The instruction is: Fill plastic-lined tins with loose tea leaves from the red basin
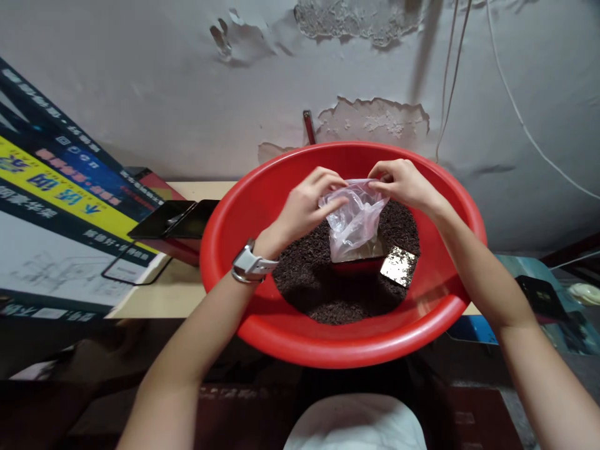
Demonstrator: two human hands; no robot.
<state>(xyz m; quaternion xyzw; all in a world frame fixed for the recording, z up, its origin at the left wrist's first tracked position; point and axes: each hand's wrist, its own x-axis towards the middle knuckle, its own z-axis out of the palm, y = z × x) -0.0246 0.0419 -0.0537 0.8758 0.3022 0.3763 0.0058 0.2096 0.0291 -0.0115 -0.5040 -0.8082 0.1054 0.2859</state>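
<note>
Left hand [307, 203]: fingers pinched on left edge of clear plastic bag [354, 222]; wristwatch [250, 265] on wrist
Right hand [398, 182]: fingers pinched on bag's right top edge
Bag: held over dark loose granules [323, 287] inside red plastic basin [262, 206]
Shiny foil packet [398, 265]: lying on granules, just right of bag
Smartphone [174, 219]: on tabletop [187, 284], left of basin

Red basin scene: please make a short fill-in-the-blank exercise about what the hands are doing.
1. Both hands hold a clear plastic ___ over the basin.
2. The basin's colour is ___.
3. The left hand has a ___ on its wrist.
4. The right hand pinches the bag's ___ edge.

Missing words: bag; red; watch; top
</note>
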